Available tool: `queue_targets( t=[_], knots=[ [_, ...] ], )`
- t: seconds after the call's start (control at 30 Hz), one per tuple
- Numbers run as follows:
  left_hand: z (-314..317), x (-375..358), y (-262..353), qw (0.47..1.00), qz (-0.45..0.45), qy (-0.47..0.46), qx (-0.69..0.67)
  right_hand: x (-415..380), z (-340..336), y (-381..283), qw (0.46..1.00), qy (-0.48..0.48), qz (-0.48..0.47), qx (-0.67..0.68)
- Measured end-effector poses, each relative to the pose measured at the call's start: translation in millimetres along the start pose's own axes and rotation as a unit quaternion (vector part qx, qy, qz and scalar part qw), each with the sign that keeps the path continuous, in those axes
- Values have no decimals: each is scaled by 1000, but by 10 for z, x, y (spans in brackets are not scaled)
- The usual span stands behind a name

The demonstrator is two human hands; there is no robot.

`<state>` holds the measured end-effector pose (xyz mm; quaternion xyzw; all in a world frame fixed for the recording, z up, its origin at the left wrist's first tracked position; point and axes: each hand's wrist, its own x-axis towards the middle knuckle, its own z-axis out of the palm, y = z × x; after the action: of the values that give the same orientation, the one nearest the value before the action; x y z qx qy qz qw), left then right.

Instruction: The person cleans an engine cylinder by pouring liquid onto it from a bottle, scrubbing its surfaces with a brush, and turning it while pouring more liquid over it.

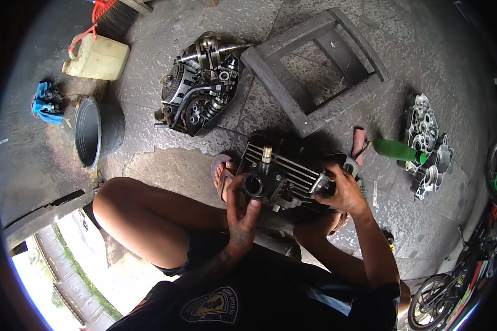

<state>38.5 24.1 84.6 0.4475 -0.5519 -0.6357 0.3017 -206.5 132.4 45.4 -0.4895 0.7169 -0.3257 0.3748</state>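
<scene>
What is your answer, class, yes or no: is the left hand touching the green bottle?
No, the left hand grips the finned metal part, well apart from the green bottle off to the right.

head camera: one view, worn on the person's head
facing: forward, steeply down past black cloth shirt with shield-shaped badge (259, 300)
near: bare left hand (241, 216), bare right hand (345, 193), close below
far: scuffed grey floor (259, 22), upper frame
lens: wide, dark rounded border

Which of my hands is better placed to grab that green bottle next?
Probably your right hand: it's nearer the green bottle, at that end of the finned engine part. Your left hand is farther, beside its round opening.
</scene>
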Motion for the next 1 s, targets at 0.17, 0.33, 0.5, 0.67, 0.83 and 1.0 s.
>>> queue_targets(
  t=[0.17,0.33,0.5,0.67,0.83,1.0],
  knots=[
    [-5,349,-66,988,-45,121,-91,-28,-4,-4,1000,-9,-5,-6],
    [-70,424,-416,989,-24,62,129,-84,-83,34,999,28,-25,-6],
    [-185,485,-552,966,96,16,241,-91,19,-111,989,141,-21,-29],
    [-314,582,-845,996,-71,-9,45,-125,-6,103,948,291,31,127],
    [-97,620,-899,916,-281,36,-283,-238,132,-114,979,189,-82,1],
    [-206,876,-1275,911,-232,76,-333,-103,135,-438,981,182,30,-61]
  ],
)
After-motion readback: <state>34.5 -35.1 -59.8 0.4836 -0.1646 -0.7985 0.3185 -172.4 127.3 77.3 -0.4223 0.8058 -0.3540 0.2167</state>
